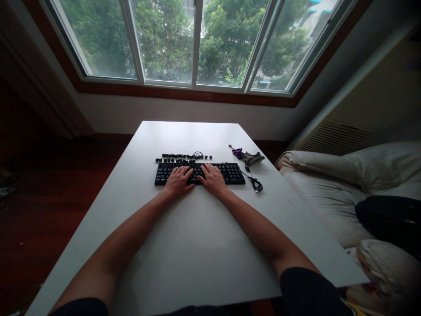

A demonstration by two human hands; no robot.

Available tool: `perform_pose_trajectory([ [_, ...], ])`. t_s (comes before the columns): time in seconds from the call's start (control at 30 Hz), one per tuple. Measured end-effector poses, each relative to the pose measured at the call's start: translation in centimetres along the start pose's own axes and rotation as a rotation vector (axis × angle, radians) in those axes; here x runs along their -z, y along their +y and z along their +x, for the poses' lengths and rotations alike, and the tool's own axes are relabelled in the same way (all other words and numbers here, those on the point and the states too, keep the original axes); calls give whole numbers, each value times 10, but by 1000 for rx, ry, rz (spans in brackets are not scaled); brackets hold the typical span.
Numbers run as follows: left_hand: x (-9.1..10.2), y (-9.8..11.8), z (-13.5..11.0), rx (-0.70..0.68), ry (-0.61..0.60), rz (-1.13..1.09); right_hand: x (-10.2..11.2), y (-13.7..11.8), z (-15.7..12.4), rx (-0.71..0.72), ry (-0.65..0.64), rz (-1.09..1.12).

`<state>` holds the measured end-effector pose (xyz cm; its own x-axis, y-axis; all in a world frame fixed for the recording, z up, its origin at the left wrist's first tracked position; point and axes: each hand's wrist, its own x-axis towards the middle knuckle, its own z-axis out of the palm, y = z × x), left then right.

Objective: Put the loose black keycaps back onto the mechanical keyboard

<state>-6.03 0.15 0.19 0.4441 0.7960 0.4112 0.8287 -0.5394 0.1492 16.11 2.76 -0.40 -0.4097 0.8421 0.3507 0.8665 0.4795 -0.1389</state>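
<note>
A black keyboard (235, 174) lies flat across the white table, its long side facing me. My left hand (178, 179) rests palm down on its left-middle keys, fingers stretched out and thumb apart. Beside it, my right hand (212, 177) lies on the keys right of the middle, fingers also spread. Neither hand grips anything. Just behind the keyboard sit several loose black keycaps (177, 156) in rough rows, with a thin wire loop (198, 155) among them. The keys under my palms are hidden.
Right of the keyboard lies a coiled black cable (255, 184). A purple cloth (237, 153) and a grey cloth-like bundle (254, 158) lie behind it. A pale sofa (324, 197) with a dark bag (391, 219) stands right of the white table (197, 245); a window is ahead.
</note>
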Motion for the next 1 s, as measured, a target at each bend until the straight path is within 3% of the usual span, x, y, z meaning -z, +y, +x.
perform_pose_trajectory([
  [0.2,1,2,-2,68,26,25,-4,0,1,-3,0,-22],
  [0.67,2,3,-2,77,-16,49,-6,-1,2,1,39,-31],
  [0.87,1,0,-3,62,8,29,8,0,3,-9,153,11],
  [1.0,2,-4,-2,-10,-6,-7,15,2,2,43,117,43],
])
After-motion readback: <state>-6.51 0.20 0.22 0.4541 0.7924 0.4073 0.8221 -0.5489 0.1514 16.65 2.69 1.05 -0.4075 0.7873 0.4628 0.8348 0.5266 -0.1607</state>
